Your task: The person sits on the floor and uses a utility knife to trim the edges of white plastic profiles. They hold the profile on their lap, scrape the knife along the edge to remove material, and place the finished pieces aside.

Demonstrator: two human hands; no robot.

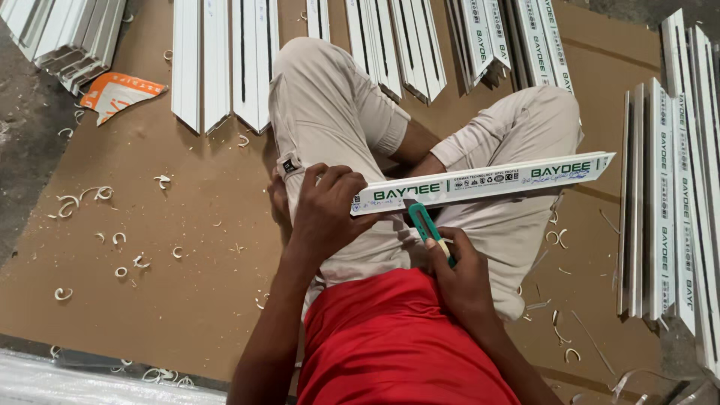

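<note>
Left hand (pixel 324 204) closed around near end of white profile (pixel 480 184), fingers wrapped over top face, strip held level across lap. Right hand (pixel 461 274) closed on green-handled knife (pixel 427 229), blade tip up against underside of profile, just right of left-hand grip. Whether blade is cutting or only touching: cannot tell.

Judgement on step in hand: best done with strip braced firm against thigh, blade kept at shallow angle, stroke directed away from left fingers, which sit near the edge. Light, even passes likely to give cleaner trim than one heavy pull.

Profile: long, narrow, white, far end mitre-cut to a point, top face covered by printed protective film with green lettering. Straight, no visible damage.

Surroundings: seated cross-legged on brown board (pixel 187 285) laid on floor, beige trousers, red shirt. White curled shavings (pixel 82 199) scattered left and right. Further white profiles (pixel 225 60) stacked beyond knees and at right (pixel 675 187). Orange-and-white wrapper (pixel 120 94) at upper left.
</note>
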